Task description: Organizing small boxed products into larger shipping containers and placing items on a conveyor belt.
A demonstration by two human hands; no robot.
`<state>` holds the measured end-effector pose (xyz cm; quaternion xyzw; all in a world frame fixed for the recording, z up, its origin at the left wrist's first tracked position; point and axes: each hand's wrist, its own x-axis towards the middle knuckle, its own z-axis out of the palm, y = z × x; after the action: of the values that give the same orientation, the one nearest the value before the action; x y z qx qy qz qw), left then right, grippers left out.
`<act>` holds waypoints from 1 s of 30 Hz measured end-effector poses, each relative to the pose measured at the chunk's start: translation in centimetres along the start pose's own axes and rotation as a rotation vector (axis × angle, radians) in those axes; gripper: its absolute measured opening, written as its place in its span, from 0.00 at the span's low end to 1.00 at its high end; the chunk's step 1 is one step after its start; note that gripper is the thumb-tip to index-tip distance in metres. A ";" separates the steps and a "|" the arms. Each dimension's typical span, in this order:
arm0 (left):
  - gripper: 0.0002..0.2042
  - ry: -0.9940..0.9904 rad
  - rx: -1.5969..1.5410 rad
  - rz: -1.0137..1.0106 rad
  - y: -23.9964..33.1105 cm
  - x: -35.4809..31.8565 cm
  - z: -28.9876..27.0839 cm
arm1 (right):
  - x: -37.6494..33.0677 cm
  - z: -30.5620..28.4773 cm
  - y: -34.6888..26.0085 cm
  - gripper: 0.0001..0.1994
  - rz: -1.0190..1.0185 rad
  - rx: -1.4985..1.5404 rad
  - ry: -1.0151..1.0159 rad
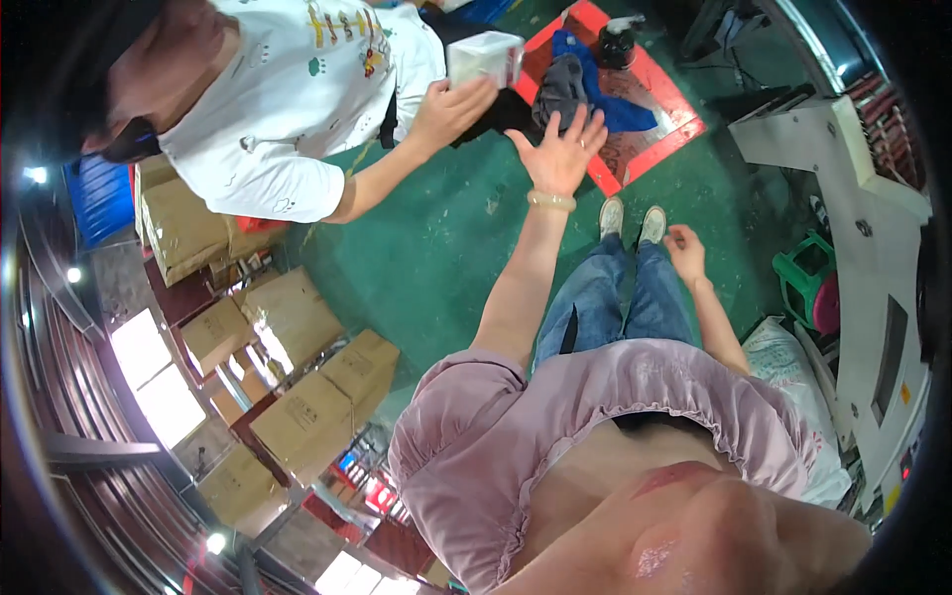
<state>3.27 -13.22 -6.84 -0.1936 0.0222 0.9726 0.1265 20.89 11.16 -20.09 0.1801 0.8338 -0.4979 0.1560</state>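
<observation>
While the co-worker's hand (458,111) supported the translucent white box (483,61) from below in the view, the person's left hand (557,157) stood apart from it, to the lower right. The left hand held nothing: its fingers were spread and its palm faced the camera. The right hand (686,254) hung beside the jeans (585,302), fingers loosely bent, with no object visible in it.

The box was probably light and thin-walled, fairly stiff but liable to dent or crack under hard pressure; its smooth faces were likely slippery. The suitable hold appeared to be a gentle grip across opposite side walls at the right end, clear of the co-worker's fingers. Its long axis ran roughly left to right, with the red-marked end pointing right, toward the red-bordered board (670,149) bearing the grey cloth (561,91). Blur obscured any lid.
</observation>
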 end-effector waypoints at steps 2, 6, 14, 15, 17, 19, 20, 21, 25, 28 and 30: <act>0.39 0.286 0.162 -0.077 -0.5 -0.8 -2.9 | -0.7 0.2 -0.8 0.14 0.017 0.019 -0.067; 0.30 0.427 0.865 -0.360 -3.8 -7.2 -8.8 | -4.3 -1.0 1.7 0.11 -0.015 0.034 -0.034; 0.18 0.352 1.914 -0.217 -3.2 -19.7 -14.9 | -18.9 -7.6 15.7 0.03 0.229 -0.416 0.297; 0.18 0.313 1.926 -0.210 -3.4 -20.8 -15.2 | -21.5 -7.6 17.7 0.03 0.283 -0.392 0.334; 0.28 0.072 2.267 -0.345 -3.9 -20.7 -14.3 | -24.6 -6.7 21.4 0.03 0.339 -0.341 0.421; 0.29 -0.121 2.398 -0.269 -5.2 -20.4 -15.9 | -27.3 -4.6 25.7 0.02 0.478 -0.361 0.620; 0.31 -0.272 2.510 -0.182 -5.8 -19.7 -17.3 | -28.0 -4.0 25.1 0.02 0.482 -0.342 0.638; 0.33 -0.440 2.608 -0.096 -6.7 -19.9 -17.5 | -29.3 -3.4 23.8 0.02 0.508 -0.191 0.568; 0.37 -0.590 2.397 -0.351 -14.7 -15.8 -12.9 | -36.3 -2.3 19.5 0.04 0.528 0.229 0.485; 0.22 -0.871 2.228 -0.312 -23.2 -15.9 -5.4 | -42.3 0.2 21.1 0.05 0.489 0.470 0.626; 0.18 -1.023 1.982 -0.165 -27.4 -17.1 -5.7 | -48.1 1.9 23.6 0.05 0.521 0.523 0.719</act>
<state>27.58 8.65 -5.41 0.4146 0.7200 0.4789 0.2834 74.40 12.82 -18.09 0.5745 0.6099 -0.5411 -0.0720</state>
